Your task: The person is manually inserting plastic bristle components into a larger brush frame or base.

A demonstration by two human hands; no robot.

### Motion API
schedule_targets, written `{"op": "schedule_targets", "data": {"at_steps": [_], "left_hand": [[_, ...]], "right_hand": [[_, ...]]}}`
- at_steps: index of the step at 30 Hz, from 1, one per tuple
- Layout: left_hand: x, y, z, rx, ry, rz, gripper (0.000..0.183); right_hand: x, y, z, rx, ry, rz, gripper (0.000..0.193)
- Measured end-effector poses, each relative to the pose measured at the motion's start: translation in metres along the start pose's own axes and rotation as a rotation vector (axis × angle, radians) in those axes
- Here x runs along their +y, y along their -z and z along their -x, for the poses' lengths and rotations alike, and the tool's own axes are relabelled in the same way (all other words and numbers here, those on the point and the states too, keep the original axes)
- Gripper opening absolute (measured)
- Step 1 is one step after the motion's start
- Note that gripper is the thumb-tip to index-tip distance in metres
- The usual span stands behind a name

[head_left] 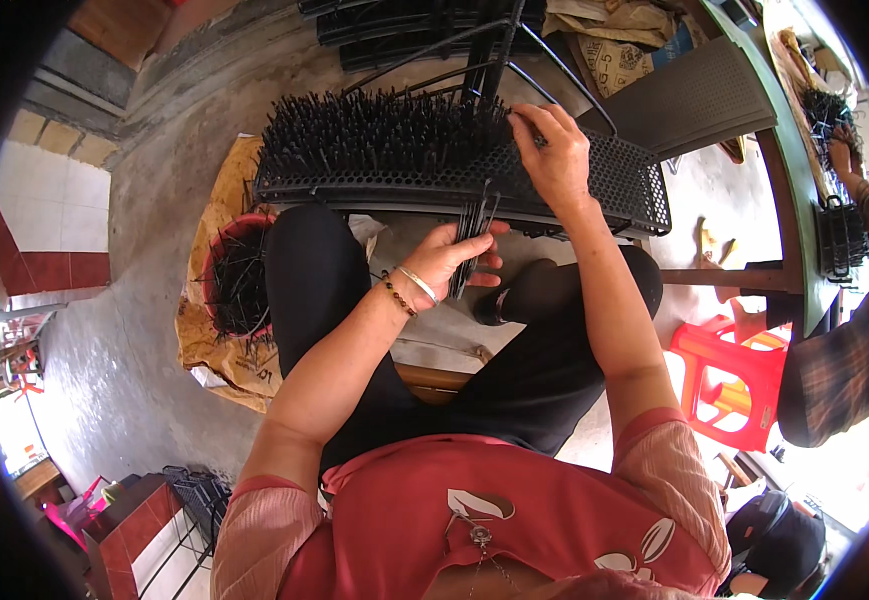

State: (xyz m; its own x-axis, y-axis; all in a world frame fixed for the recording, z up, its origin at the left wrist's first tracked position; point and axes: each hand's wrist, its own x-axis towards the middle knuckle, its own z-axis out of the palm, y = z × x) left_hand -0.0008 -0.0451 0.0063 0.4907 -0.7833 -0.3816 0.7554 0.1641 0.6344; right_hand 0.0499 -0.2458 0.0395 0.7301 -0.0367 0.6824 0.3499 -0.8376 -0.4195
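Note:
A long black perforated rack (609,172) lies across in front of my knees. Many thin black rods (369,135) stand upright in its holes, packed over the left and middle part; bare holes show at the right. My left hand (439,262) is closed round a bundle of thin black rods (470,235), held just in front of the rack's near edge. At the right end of the standing rods, my right hand (556,160) is over the rack with thumb and fingers pinched together. Whatever its fingertips hold is too small to make out.
To the left, a red tub (224,262) of loose black rods stands on brown paper (216,375). Red plastic stools (729,385) stand at right, by a green-edged table (804,180). Another person's hand (840,150) works there. Flat perforated panels (684,100) lean beyond the rack.

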Motion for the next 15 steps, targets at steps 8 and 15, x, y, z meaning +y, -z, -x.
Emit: {"op": "schedule_targets", "data": {"at_steps": [8,15], "left_hand": [[-0.0017,0.0015,-0.0016,-0.030,0.019,0.043,0.035],[-0.0018,0.0011,-0.0019,-0.028,0.016,0.028,0.036]], "right_hand": [[0.0019,0.0028,-0.0032,-0.042,0.014,-0.061,0.015],[0.0016,0.0047,-0.0053,-0.036,-0.034,-0.068,0.014]]}}
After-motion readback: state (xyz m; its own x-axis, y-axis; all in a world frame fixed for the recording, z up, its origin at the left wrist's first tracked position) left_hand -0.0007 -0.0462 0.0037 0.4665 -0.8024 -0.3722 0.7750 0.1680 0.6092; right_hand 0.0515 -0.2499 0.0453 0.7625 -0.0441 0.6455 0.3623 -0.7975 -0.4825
